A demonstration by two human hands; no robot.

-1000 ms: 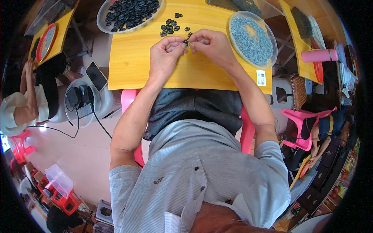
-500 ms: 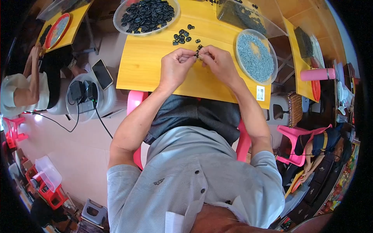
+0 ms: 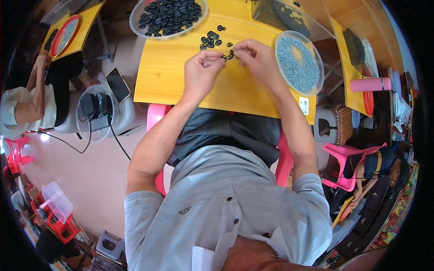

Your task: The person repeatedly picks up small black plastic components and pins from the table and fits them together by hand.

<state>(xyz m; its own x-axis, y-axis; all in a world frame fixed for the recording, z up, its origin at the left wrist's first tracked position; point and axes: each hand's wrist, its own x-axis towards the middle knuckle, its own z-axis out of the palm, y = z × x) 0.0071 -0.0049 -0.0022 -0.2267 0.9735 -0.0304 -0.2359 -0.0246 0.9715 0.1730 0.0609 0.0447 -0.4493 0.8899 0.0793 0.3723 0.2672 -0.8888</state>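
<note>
My left hand point(image 3: 200, 76) is over the near half of the yellow table, thumb and fingertips pinched on a small black plastic piece point(image 3: 224, 58). To its right, my right hand point(image 3: 257, 62) bends its thumb and forefinger together at a few small black pieces point(image 3: 230, 54) lying on the tabletop. Whether one of these is between its fingertips is too small to tell. Just beyond my hands lies a loose group of black oval pieces point(image 3: 210, 40) with holes in them.
A clear round tub of black pieces point(image 3: 169, 18) stands far left on the yellow table point(image 3: 158, 77). On the right is a round tub of silvery screws point(image 3: 298, 63), behind it a clear box point(image 3: 282, 18) of dark parts. Other people sit at tables left and right.
My hands were together at the fingertips and have come apart. The right one has shifted slightly away from me toward the loose black pieces; the left keeps its pinch, a little further left.
</note>
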